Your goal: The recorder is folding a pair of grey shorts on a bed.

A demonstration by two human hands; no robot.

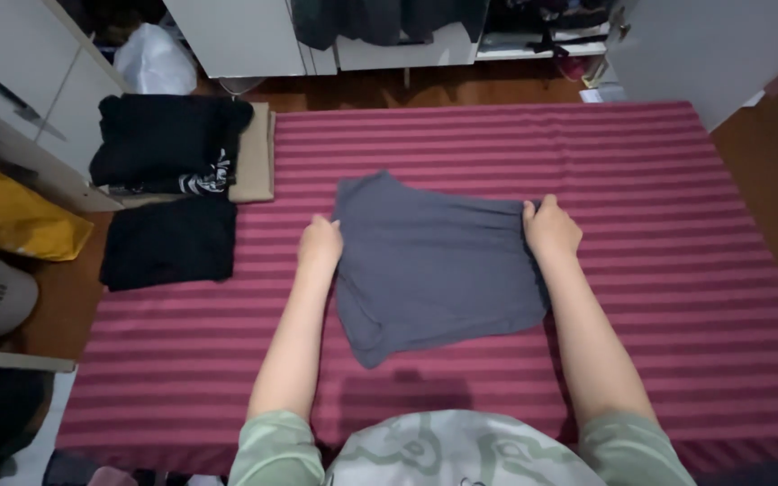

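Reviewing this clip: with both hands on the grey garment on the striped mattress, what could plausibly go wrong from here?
1. The grey garment lies skewed, its lower left corner curled under; a fold made now could come out crooked.
2. The left hand and right hand grip only the side edges, so the middle might sag or bunch if lifted.
3. The black folded clothes lie at the edge of the striped mattress; a careless sweep could push them off.

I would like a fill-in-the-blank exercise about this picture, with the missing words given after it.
1. Both hands, the left hand and the right hand, hold a ____ garment.
2. The garment lies on a striped ____ cloth.
3. The folded clothes on the left side are ____ in colour.
4. The sleeves of the person are ____.

Missing words: grey; red; black; green
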